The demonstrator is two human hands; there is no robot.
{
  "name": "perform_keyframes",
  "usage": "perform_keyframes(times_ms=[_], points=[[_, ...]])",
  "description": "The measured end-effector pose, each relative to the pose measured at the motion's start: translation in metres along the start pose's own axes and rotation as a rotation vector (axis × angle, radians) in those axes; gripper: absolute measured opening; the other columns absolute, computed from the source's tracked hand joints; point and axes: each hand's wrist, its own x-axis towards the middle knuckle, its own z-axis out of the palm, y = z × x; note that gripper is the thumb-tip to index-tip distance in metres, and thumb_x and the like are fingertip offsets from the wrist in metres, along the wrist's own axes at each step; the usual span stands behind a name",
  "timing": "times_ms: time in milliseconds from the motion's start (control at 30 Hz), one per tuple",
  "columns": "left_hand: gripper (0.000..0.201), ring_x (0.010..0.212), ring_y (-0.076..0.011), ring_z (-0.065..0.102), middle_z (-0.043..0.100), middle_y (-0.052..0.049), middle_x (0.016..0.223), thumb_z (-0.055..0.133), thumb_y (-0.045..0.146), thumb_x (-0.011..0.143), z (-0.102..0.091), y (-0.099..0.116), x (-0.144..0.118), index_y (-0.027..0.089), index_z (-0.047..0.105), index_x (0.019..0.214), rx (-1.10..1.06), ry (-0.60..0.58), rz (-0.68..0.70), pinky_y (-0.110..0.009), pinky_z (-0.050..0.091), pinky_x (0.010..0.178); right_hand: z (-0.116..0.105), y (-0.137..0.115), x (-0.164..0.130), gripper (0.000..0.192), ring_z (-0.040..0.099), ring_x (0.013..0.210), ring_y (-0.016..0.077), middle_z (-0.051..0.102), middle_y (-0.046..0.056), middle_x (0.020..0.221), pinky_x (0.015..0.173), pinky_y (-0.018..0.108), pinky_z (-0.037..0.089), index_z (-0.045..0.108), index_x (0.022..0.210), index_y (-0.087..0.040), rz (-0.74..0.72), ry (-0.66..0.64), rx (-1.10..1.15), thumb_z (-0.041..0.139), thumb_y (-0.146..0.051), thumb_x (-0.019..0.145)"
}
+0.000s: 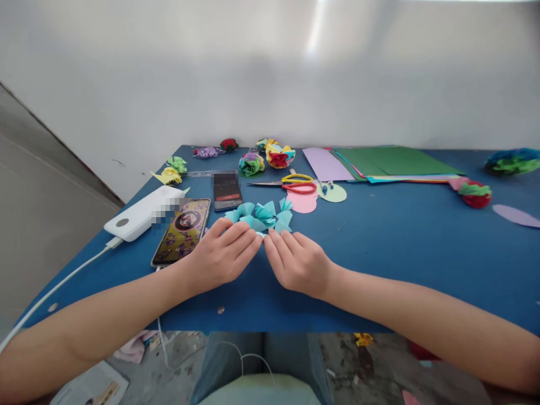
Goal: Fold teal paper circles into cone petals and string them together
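Observation:
A turquoise paper flower (265, 214) with folded, fanned petals is held just above the blue table. My left hand (225, 250) pinches its near left edge, fingers closed together. On the near right edge, my right hand (297, 259) pinches the paper too, and the fingertips of both hands almost meet. The fingers cover the flower's near side. Just beyond it lie red-and-yellow-handled scissors (298, 183), a pink paper piece (301, 201) and a pale green paper circle (333, 192).
Left of my hands are a phone (185, 228) showing a picture, a dark phone (226, 191) and a white power bank (141, 214) with a cable. Several crumpled paper flowers (280, 156) sit along the back. Coloured sheets (396, 161) are stacked back right. Paper scraps (363, 339) litter the floor.

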Motion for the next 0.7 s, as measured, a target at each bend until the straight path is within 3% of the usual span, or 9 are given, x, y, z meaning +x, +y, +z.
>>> perform_keyframes(times_ms=[233,700], points=[[0.014,0.082,-0.0214,0.058,0.066,-0.007,0.084,0.058,0.014,0.08,0.0011,0.0032,-0.0021,0.01,0.059,0.093,-0.032,0.01,-0.029,-0.034,0.042,0.065,-0.002,0.0021,0.0017,0.012,0.06,0.067,0.0182,0.067,0.01,0.078,0.053,0.029,0.04,0.062,0.085,-0.007,0.009,0.044,0.062,0.054,-0.015,0.082],[0.016,0.085,-0.0192,0.055,0.065,-0.006,0.087,0.059,0.015,0.081,-0.0009,-0.001,-0.0026,0.01,0.057,0.095,-0.099,-0.002,-0.072,-0.031,0.04,0.068,-0.0015,0.0,-0.0003,0.015,0.06,0.07,0.0186,0.067,0.014,0.082,0.056,0.029,0.04,0.06,0.09,-0.003,0.004,0.005,-0.001,0.053,-0.013,0.083]])
